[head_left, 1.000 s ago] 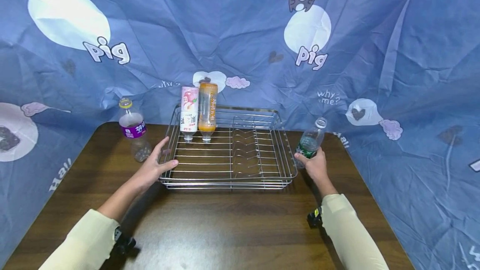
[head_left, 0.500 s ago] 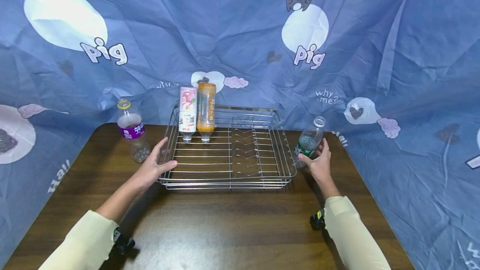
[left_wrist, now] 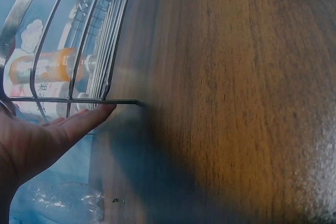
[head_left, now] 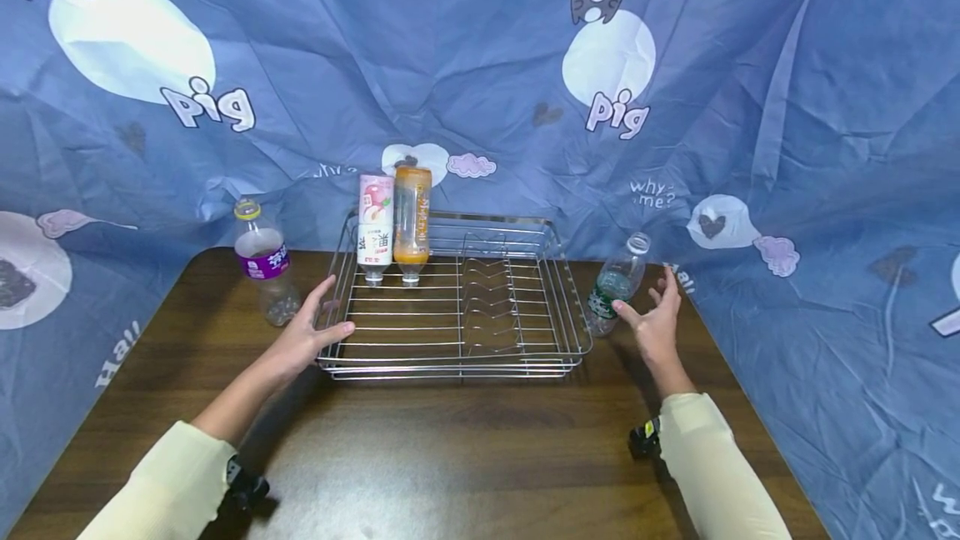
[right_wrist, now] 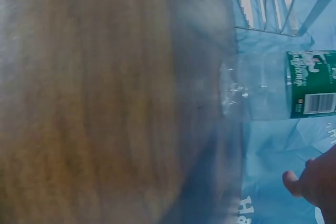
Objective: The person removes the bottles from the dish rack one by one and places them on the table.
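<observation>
My left hand [head_left: 298, 341] rests at the left side of the wire dish rack [head_left: 491, 361], thumb over the rim and the other fingers along the outside. In the left wrist view, straight fingers [left_wrist: 79, 125] touch its wires. Inside the rack, a pink-and-white bottle [head_left: 375, 223] and an orange bottle [head_left: 412, 215] stand upside down. My right hand [head_left: 654, 325] holds nothing, its fingers spread to the right of a clear bottle [head_left: 617, 286] with a green label. That bottle stands upright beside the rack's right side. The right wrist view shows a gap between a fingertip [right_wrist: 292, 183] and the bottle.
A purple-labelled bottle [head_left: 264, 263] with a yellow ring at its neck stands upright left of the rack, close to my left hand. Everything stands on a brown wooden table [head_left: 450, 448]. A blue patterned cloth [head_left: 480, 65] hangs along its back and sides.
My right hand has loosened from the green-labelled bottle and drawn away to the right, fingers spreading. The bottle stays beside the rack. My left hand has stayed at the rack.
</observation>
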Demonstrator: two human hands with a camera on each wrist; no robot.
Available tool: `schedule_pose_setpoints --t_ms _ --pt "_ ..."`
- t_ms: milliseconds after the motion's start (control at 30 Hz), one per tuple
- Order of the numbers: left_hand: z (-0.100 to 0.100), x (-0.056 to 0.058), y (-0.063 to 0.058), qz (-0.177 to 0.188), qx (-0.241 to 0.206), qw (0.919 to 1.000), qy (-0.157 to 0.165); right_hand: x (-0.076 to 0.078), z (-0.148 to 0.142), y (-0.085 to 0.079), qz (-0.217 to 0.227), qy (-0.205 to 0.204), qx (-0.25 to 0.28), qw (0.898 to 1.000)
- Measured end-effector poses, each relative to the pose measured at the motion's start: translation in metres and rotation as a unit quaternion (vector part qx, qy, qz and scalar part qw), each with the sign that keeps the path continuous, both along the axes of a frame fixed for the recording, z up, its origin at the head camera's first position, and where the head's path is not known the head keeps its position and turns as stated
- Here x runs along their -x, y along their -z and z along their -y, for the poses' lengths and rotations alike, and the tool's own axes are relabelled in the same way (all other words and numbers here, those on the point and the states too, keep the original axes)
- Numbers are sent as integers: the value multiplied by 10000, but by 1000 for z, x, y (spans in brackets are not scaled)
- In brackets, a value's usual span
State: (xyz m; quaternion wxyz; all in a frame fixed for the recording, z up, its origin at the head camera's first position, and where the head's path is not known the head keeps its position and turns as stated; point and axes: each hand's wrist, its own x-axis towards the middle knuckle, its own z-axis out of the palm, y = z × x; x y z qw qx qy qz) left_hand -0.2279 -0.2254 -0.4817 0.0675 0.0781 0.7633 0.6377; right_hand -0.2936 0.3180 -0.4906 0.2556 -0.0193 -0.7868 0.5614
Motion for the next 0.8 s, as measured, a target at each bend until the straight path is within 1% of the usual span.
schedule_pose_setpoints --t_ms 167,333,467,600,800 --pt "0 0 0 -11 21 10000 -25 -3 -1 -13 -170 80 436 9989" --pt "0 0 0 12 11 10000 -39 -17 10 -36 -150 39 374 9992" --pt "0 0 0 -4 7 10000 -23 -23 18 -51 -274 -14 356 9990" --pt "0 0 -1 -12 37 10000 -30 -23 21 -63 -413 -84 375 9984" --pt "0 1 -1 -14 80 10000 -36 -18 19 -73 -587 -181 368 9974"
